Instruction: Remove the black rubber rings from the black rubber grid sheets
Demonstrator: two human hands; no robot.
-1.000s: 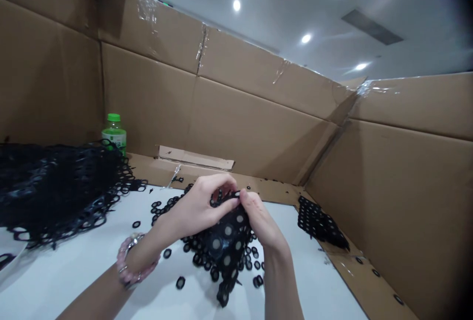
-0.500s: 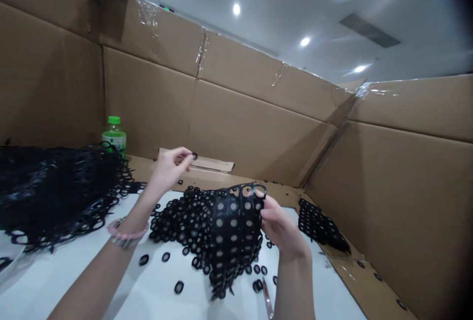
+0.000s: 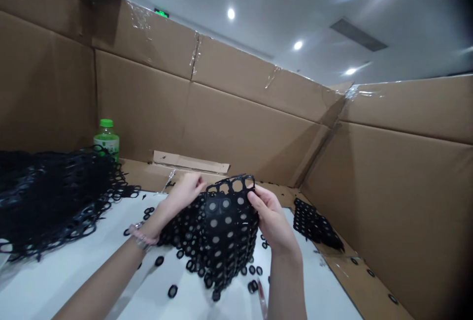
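A black perforated rubber sheet [image 3: 229, 220] with rows of round washers in it hangs at the centre, its top row showing open holes. My right hand [image 3: 271, 214] pinches the sheet's upper right edge between thumb and fingers. Close to its upper left edge is my left hand [image 3: 186, 189], fingers curled together; whatever they hold is hidden. Behind and below the sheet lies a heap of loose black washers [image 3: 181, 231], partly covered by my left forearm. A single washer [image 3: 172, 291] lies in front on the white tabletop [image 3: 148, 300].
A large tangle of black rubber webbing [image 3: 51, 197] sits at left, before a green-capped bottle [image 3: 107, 138]. Another perforated sheet [image 3: 316, 225] lies at right. A slim pointed tool [image 3: 262, 298] rests beside my right forearm. Cardboard walls [image 3: 251, 123] enclose the table.
My left hand, which held a small black washer up above the heap, has come down and right to the sheet's upper left edge. My right hand still grips the sheet. The view has shifted slightly.
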